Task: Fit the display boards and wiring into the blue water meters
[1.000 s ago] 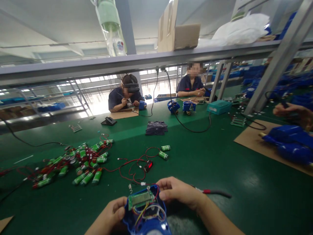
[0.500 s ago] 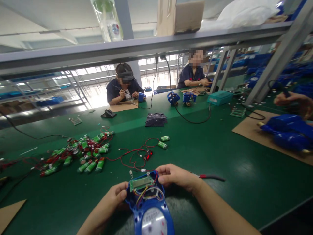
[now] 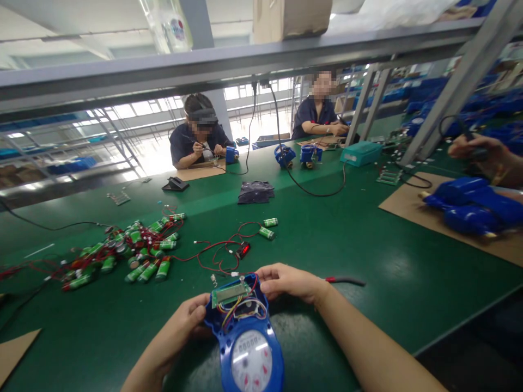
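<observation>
1. The blue water meter (image 3: 247, 340) lies face up on the green bench (image 3: 408, 283), right in front of me, its round dial toward me and its open electronics bay on the far end

2. In that bay the small green circuit board (image 3: 229, 293) sits tilted on top, with yellow, red and white leads (image 3: 237, 310) looped under it; I judge the board should go in flat, with no lead pinched under its edge

3. My left hand (image 3: 188, 322) is closed on the meter's left shoulder, thumb on the housing rim, bracing it against the bench

4. My right hand (image 3: 288, 282) curls against the meter's far right corner, fingertips at the red wire by the board; whether they actually pinch it I cannot tell

5. Just beyond the meter, red wires run to a small black switch (image 3: 243, 250) and two loose green batteries (image 3: 268, 227); I should keep slack in them

6. Left of the meter lies a heap of wired batteries (image 3: 134, 253); right of it, a red-handled tool (image 3: 345, 281)
</observation>
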{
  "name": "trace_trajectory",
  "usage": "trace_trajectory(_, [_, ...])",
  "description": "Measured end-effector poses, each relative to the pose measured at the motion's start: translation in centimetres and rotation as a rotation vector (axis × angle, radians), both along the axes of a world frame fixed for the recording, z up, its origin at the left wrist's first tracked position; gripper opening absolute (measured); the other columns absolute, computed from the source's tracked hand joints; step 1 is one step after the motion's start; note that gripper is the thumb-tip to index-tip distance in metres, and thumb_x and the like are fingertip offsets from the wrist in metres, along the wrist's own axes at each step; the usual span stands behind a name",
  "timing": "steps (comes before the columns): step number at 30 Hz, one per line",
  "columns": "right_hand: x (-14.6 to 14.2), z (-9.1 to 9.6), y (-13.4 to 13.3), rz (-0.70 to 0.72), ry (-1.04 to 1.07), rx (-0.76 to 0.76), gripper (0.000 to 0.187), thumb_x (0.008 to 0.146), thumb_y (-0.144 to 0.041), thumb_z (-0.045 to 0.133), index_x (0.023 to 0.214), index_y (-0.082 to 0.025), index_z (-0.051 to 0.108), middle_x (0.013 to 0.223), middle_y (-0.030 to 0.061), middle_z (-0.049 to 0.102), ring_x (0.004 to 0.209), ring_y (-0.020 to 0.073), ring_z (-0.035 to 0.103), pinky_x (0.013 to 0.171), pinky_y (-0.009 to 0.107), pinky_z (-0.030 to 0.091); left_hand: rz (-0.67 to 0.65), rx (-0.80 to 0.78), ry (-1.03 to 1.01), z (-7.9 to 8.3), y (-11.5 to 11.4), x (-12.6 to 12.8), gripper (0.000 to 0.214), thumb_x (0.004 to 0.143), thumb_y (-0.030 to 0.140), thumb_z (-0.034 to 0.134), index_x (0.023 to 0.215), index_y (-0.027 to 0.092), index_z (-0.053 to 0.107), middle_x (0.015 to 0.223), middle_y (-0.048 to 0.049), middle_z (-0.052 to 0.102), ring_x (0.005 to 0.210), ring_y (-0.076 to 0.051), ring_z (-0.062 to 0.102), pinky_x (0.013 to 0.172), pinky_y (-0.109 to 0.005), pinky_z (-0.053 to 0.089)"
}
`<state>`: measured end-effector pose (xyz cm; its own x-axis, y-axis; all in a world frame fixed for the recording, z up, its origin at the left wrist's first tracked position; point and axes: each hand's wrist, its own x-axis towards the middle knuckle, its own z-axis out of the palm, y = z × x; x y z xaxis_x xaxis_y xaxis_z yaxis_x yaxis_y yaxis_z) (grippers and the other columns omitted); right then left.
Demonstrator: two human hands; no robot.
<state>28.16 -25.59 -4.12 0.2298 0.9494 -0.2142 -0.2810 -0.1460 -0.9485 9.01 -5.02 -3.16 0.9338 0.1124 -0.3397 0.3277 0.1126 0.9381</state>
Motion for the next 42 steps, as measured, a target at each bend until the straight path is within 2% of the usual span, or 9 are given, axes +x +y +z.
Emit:
trace_trajectory(4, [0.2, 0.0, -0.1, -0.023, 0.056, 0.009, 0.052, 0.071, -0.045, 0.08, 0.113, -0.015, 0.069, 0.102, 0.0072, 0.069, 0.084, 0.0137, 0.065, 0.076, 0.023, 0.05, 0.085, -0.054, 0.034, -0.4, 0.0, 0.2, 0.076, 0.069, 0.079, 0.054, 0.109, 0.016, 0.068, 0.097, -0.014, 0.072, 0.087, -0.03, 0.066, 0.076, -0.039, 0.051])
trace_trajectory(8, [0.5, -0.1, 0.2, -0.171, 0.143, 0.033, 0.047, 0.073, -0.043, 0.08, 0.108, -0.013, 0.07, 0.101, 0.0092, 0.07, 0.083, 0.0137, 0.065, 0.074, 0.022, 0.052, 0.261, -0.051, 0.116, -1.0, 0.5, 0.6, 0.076, 0.076, 0.08, 0.042, 0.102, 0.015, 0.069, 0.097, -0.0139, 0.072, 0.088, -0.028, 0.066, 0.072, -0.035, 0.051])
trace_trajectory(13, [0.9, -0.5, 0.7, -0.473, 0.144, -0.037, 0.026, 0.082, -0.033, 0.073, 0.097, -0.012, 0.071, 0.094, 0.0085, 0.072, 0.068, 0.0077, 0.063, 0.06, 0.015, 0.048, 0.518, 0.076, 0.125, -0.9, 1.2, 1.1, 0.066, 0.072, 0.071, 0.059, 0.1, 0.013, 0.07, 0.084, -0.0099, 0.071, 0.076, -0.022, 0.065, 0.063, -0.029, 0.05])
trace_trajectory(17, [0.9, -0.6, 1.0, -0.576, 0.129, -0.049, 0.013, 0.086, -0.023, 0.066, 0.092, -0.012, 0.071, 0.084, 0.0059, 0.071, 0.06, 0.006, 0.061, 0.055, 0.014, 0.046, 0.653, 0.116, 0.064, -0.8, 1.4, 1.2, 0.065, 0.064, 0.067, 0.071, 0.097, 0.012, 0.07, 0.078, -0.0074, 0.069, 0.071, -0.02, 0.062, 0.056, -0.026, 0.05])
trace_trajectory(23, [0.9, -0.5, 1.0, -0.623, 0.134, -0.041, 0.011, 0.088, -0.016, 0.062, 0.091, -0.012, 0.072, 0.079, 0.0051, 0.071, 0.056, 0.0054, 0.059, 0.052, 0.014, 0.045, 0.624, 0.136, 0.053, -1.4, 2.4, 0.9, 0.072, 0.052, 0.068, 0.079, 0.098, 0.013, 0.07, 0.08, -0.0063, 0.068, 0.075, -0.019, 0.06, 0.059, -0.025, 0.051])
trace_trajectory(27, [1.2, -0.6, 1.1, -0.674, 0.15, -0.023, 0.011, 0.088, -0.013, 0.06, 0.089, -0.012, 0.072, 0.076, 0.0034, 0.07, 0.055, 0.0052, 0.058, 0.051, 0.013, 0.044, 0.635, 0.159, 0.036, -1.5, 2.6, 0.9, 0.073, 0.049, 0.068, 0.079, 0.098, 0.014, 0.069, 0.079, -0.0048, 0.066, 0.075, -0.019, 0.058, 0.058, -0.024, 0.051])
trace_trajectory(33, [1.4, -0.6, 1.0, -0.742, 0.167, 0.009, 0.01, 0.086, -0.012, 0.062, 0.086, -0.014, 0.071, 0.072, 0.0015, 0.068, 0.053, 0.005, 0.055, 0.048, 0.013, 0.042, 0.628, 0.169, 0.028, -1.8, 2.6, 0.8, 0.069, 0.053, 0.067, 0.078, 0.097, 0.015, 0.069, 0.079, -0.004, 0.065, 0.075, -0.018, 0.057, 0.057, -0.023, 0.049])
trace_trajectory(38, [1.3, -0.6, 1.0, -0.751, 0.177, 0.018, 0.007, 0.084, -0.012, 0.064, 0.084, -0.013, 0.072, 0.072, 0.0024, 0.068, 0.053, 0.0056, 0.055, 0.048, 0.013, 0.042, 0.625, 0.186, -0.008, -1.6, 2.4, 0.9, 0.057, 0.062, 0.061, 0.076, 0.097, 0.016, 0.07, 0.08, -0.0034, 0.066, 0.074, -0.017, 0.058, 0.058, -0.023, 0.049])
trace_trajectory(42, [1.3, -0.4, 1.0, -0.752, 0.178, 0.012, 0.007, 0.083, -0.012, 0.065, 0.084, -0.014, 0.072, 0.072, 0.003, 0.068, 0.053, 0.0061, 0.054, 0.047, 0.014, 0.042, 0.638, 0.186, -0.006, -1.3, 2.2, 1.0, 0.057, 0.059, 0.059, 0.079, 0.094, 0.015, 0.071, 0.078, -0.0039, 0.066, 0.072, -0.017, 0.058, 0.057, -0.023, 0.049])
